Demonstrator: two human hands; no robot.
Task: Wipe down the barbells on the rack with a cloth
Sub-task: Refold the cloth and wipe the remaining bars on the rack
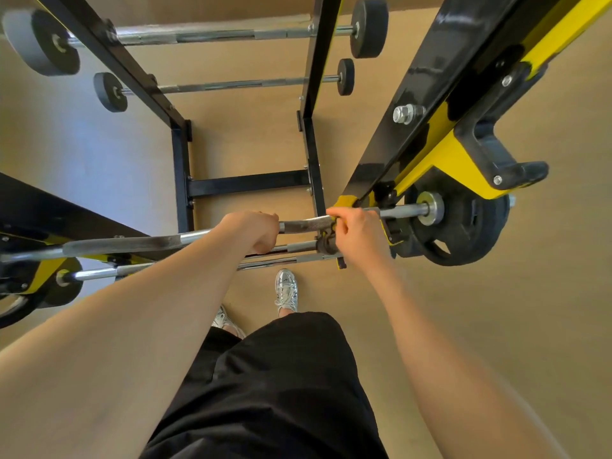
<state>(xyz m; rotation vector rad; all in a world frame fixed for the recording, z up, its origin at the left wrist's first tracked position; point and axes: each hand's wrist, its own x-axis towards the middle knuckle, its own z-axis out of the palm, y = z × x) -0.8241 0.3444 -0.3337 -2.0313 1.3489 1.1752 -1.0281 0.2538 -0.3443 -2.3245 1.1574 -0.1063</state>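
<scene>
As I lean over the rack (430, 137), the far left shows one of its black and yellow arms, and under it a small dark plate (64, 288) on the end of a lower bar. The barbell (139, 245) I am working on runs from there towards my left hand (261, 231), its grey knurled stretch just to the left of my knuckles. My left hand grips this bar from above, fingers curled right round it. Between my two hands a short bent length of the bar shows bare, and just below it two more bars (298, 247) lie on the rack, nearer my body. My right hand (359, 235) is closed on the same bar close to the rack's arm, thumb and forefinger pinched together on top of the steel, with a yellow cloth (344, 201) showing above my fingers (it sits against yellow paint, so I cannot tell exactly where the fabric ends). To the right of that hand the smooth sleeve of the bar carries a black weight plate (463, 223), touching the rack's yellow bracket. Well beyond both hands two other barbells (212, 36) rest across the far uprights, and below my wrists are my silver shoes (286, 291).
</scene>
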